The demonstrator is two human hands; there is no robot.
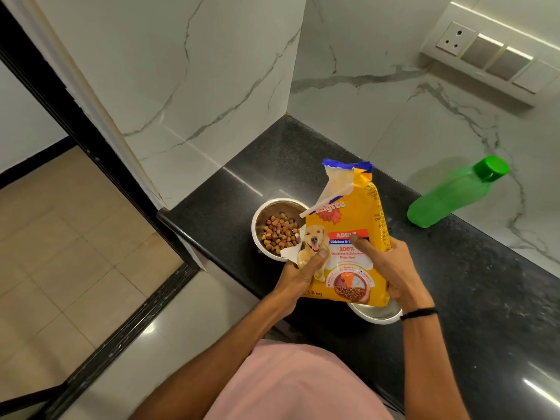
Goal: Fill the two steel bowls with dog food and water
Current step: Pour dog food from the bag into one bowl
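A: Bench, edges?
B: First steel bowl near the left corner; open surface to the right.
A: Contents?
B: First bowl: kibble. Second steel bowl: mostly hidden, contents unclear.
A: Hands?
B: Left hand and right hand both grip the dog food bag, upright over the second bowl. Green bottle, capped, by the wall, well apart.

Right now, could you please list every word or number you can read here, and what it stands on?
All on the dog food bag:
"ADUL", end hidden
"Chicken & V", rest hidden
"100%"
"Complete & Balanced Nutrition"
"1.2 kg"
Brand name: only "gree" shows
Print on the bag's side: too small to read
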